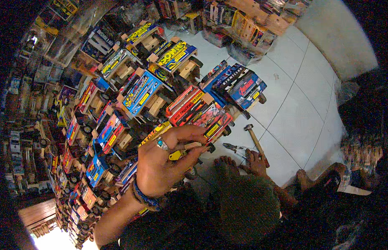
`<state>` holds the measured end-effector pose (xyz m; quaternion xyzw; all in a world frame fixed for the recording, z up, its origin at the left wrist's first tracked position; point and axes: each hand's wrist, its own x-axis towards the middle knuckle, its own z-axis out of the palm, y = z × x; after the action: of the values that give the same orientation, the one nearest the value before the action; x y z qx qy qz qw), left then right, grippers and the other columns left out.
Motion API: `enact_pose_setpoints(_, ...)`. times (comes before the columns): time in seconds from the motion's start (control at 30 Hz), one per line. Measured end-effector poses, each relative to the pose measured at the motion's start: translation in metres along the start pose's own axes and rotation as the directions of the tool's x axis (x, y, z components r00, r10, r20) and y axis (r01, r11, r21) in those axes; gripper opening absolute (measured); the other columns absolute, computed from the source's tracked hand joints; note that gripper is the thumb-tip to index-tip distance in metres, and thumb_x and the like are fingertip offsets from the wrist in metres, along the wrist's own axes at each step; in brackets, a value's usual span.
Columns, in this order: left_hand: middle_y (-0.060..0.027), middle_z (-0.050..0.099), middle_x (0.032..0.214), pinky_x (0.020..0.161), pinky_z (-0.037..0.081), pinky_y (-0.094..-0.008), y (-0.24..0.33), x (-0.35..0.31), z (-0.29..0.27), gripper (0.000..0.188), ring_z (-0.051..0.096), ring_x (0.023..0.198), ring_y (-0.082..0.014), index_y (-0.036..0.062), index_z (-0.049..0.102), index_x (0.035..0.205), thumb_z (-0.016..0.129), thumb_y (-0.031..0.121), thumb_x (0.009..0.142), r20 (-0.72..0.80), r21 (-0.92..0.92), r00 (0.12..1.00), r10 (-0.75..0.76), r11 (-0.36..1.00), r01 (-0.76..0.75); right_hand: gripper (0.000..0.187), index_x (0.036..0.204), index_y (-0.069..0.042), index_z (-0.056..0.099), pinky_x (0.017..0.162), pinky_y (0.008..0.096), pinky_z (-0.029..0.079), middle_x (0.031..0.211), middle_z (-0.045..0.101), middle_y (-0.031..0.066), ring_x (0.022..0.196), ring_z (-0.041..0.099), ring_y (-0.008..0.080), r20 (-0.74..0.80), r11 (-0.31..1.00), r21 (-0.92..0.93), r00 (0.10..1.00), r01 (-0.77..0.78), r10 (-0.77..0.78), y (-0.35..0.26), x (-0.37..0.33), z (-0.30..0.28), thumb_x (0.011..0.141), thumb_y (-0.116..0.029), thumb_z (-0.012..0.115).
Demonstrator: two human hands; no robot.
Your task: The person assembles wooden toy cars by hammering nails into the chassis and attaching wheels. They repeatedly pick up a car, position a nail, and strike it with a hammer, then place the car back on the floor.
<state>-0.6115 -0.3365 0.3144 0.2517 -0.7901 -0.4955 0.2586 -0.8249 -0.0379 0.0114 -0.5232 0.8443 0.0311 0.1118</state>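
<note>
My left hand [158, 164], with a ring and a dark braided bracelet, reaches in from the lower left. Its fingers and thumb pinch a small light wooden piece [190, 146]; a yellow part shows below the fingers. Just past the fingertips stands a red and black wooden toy truck [210, 121]. My right hand [256, 163] lies low on the floor with its fingers apart, beside the handles of a pair of pliers [230, 146] and a wooden-handled hammer [255, 139]. Whether it touches either tool is unclear in the dim picture.
Rows of colourful toy trucks [142, 93] crowd the left side. A blue toy truck [244, 89] stands beyond the red one on the white tiled floor [294, 104]. More wooden pieces [244, 25] are stacked at the back, and bare toes [226, 161] show near the pliers.
</note>
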Motion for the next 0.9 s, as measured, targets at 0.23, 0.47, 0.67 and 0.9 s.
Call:
enact_pose_setpoints(0.23,-0.0105,0.07,0.108,0.085,0.06,-0.0322,-0.004,-0.001,0.002,0.039,0.071,0.1,-0.0192,0.0023,0.059,0.12,0.075,-0.004,0.085,0.038,-0.163,0.998,-0.051,0.985,0.056,0.071,0.129,-0.005,0.055,0.081,0.0495,0.051,0.124,0.056,0.0229,0.099,0.059,0.0411,-0.037,0.994,0.057,0.995,-0.09,0.092,0.014,0.015,0.001,0.078,-0.049,0.076)
enact_pose_setpoints(0.47,-0.0098,0.067,0.111,0.085,0.06,-0.0315,0.001,-0.004,0.0,0.036,0.07,0.101,-0.0178,0.0008,0.057,0.118,0.072,-0.007,0.086,0.07,-0.42,0.963,-0.261,0.868,0.266,0.052,0.102,0.001,0.056,0.078,0.0532,0.05,0.094,0.066,0.0218,0.092,0.063,0.0416,0.394,0.929,0.191,0.892,-0.317,0.223,0.003,0.019,-0.016,0.084,-0.045,0.074)
enact_pose_setpoints(0.67,-0.0074,0.071,0.098,0.079,0.058,-0.0304,-0.007,-0.003,-0.011,0.03,0.07,0.098,-0.021,0.0052,0.065,0.108,0.076,-0.003,0.082,-0.157,0.168,0.945,0.286,0.951,-0.26,0.048,0.128,-0.002,0.062,0.065,0.031,0.052,0.083,0.067,0.0069,0.072,0.062,0.016,0.483,0.429,0.761,0.867,-0.486,0.125,0.006,0.001,-0.118,0.095,-0.037,0.068)
enact_pose_setpoints(0.9,-0.0048,0.071,0.097,0.075,0.055,-0.032,0.003,-0.002,-0.025,0.026,0.065,0.093,-0.0208,0.0094,0.076,0.1,0.079,0.002,0.075,-0.057,0.42,0.86,0.507,0.794,-0.44,0.037,0.123,-0.004,0.063,0.054,0.0327,0.048,0.075,0.069,0.004,0.059,0.061,0.0151,0.26,0.488,0.849,0.964,-0.202,-0.054,0.002,0.003,-0.248,0.094,-0.027,0.07)
